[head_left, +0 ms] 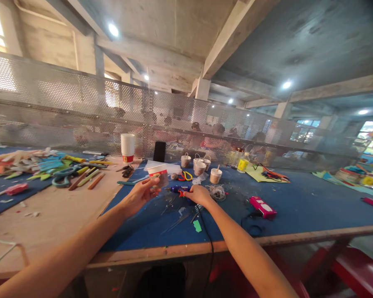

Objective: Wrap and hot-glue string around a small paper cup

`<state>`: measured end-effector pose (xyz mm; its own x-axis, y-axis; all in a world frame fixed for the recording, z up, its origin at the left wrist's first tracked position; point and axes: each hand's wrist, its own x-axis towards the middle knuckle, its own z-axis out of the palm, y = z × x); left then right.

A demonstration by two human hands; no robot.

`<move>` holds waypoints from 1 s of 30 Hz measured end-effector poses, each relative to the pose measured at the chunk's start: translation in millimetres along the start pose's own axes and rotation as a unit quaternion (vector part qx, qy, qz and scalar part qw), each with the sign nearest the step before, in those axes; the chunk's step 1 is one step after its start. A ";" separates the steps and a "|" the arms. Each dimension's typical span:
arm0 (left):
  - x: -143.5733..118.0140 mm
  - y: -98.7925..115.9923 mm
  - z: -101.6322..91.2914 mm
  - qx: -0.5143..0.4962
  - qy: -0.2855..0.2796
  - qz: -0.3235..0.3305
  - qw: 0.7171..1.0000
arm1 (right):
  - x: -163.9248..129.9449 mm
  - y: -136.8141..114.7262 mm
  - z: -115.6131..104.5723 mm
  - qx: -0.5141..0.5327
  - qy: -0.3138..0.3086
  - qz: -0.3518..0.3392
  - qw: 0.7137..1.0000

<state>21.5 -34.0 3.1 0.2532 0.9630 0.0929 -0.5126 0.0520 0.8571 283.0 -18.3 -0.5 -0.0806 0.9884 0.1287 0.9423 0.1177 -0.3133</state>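
A paper cup [159, 174] is held above the blue bench [298, 207] by the left hand [141, 193], fingers closed around it. A glue gun [179, 189] is covered by the right hand [199, 194]; its grip cannot be made out.

Bare blue mat [311, 207] is lying open to the right of the right hand [199, 193], broken only by a pink box [262, 207] and its black cord. Ahead of both hands, small wrapped cups [200, 167], a coil of twine [217, 192] and scissors [186, 175] are crowding the way forward. A black cable [209, 240] is trailing over the near edge. Left of the left hand [139, 194], plain board [49, 219] is lying open, with paper scraps and sticks piling up beyond.
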 end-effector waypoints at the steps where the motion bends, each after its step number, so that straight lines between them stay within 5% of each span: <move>1: -0.2 0.5 0.3 -0.002 0.001 0.001 1.000 | 1.7 1.7 1.2 0.023 0.010 0.004 1.000; 4: -0.4 2.1 0.6 -0.002 0.011 0.002 1.000 | 7.5 5.5 2.1 0.195 0.061 0.018 0.979; 7: 0.0 2.7 -0.2 -0.006 0.015 0.002 1.000 | 8.8 1.8 -2.0 0.412 0.097 0.020 0.906; 12: 0.5 1.8 -1.9 -0.011 0.006 0.012 1.000 | -8.4 -15.2 -14.2 0.649 -0.021 -0.037 0.759; 15: 0.1 2.1 -1.3 -0.009 0.010 0.015 1.000 | -20.5 -23.3 -20.2 0.685 -0.066 -0.080 0.722; 18: 0.0 3.2 0.4 -0.001 0.022 0.008 1.000 | -27.2 -28.9 -23.3 0.662 -0.057 -0.121 0.738; 30: 2.1 1.8 1.9 0.020 0.040 0.001 0.999 | -41.4 -37.2 -20.0 0.439 0.109 -0.164 0.877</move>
<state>22.6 -32.4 5.8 0.1848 0.9812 0.0561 -0.4799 0.0403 0.8764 257.8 -65.5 24.5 -0.1453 0.8570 0.4944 0.2594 0.5152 -0.8169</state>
